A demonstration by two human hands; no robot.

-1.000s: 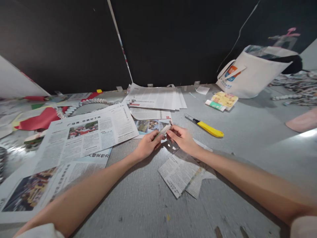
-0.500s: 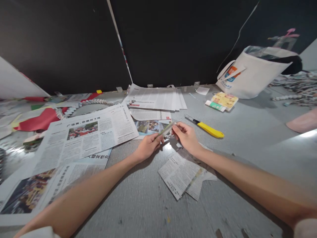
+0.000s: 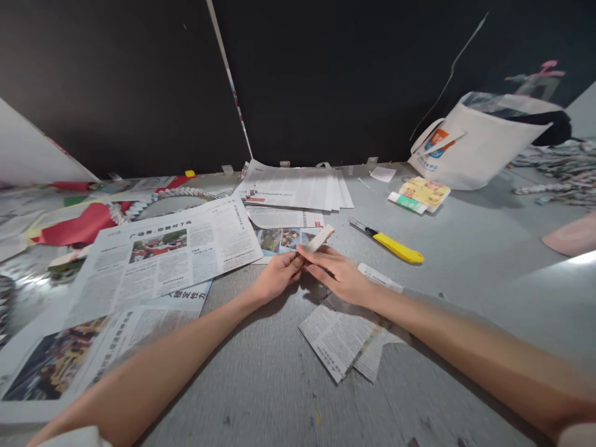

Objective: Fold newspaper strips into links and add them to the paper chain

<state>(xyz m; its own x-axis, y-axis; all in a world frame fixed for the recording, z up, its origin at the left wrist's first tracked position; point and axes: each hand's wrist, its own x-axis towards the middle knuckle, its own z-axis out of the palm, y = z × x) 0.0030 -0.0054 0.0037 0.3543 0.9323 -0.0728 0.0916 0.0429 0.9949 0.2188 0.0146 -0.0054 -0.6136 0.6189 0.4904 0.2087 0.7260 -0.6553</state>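
Between my two hands is a narrow folded strip of paper, tilted up to the right. My left hand pinches its lower end between thumb and fingers. My right hand has its thumb and fingertips closed on the strip close to the left fingers; the lower part of the strip is hidden by them. Cut newspaper pieces lie on the grey table under and in front of my right wrist. A yellow utility knife rests to the right of my hands, its blade showing.
Newspaper sheets spread over the left side, with a paper stack at the back. A woven paper chain and red paper lie back left. Small packets and a white bag stand back right, before a dark panel.
My right hand has slid down along the strip toward my left fingers, leaving the strip's upper end bare. My left hand stays in nearly the same place.
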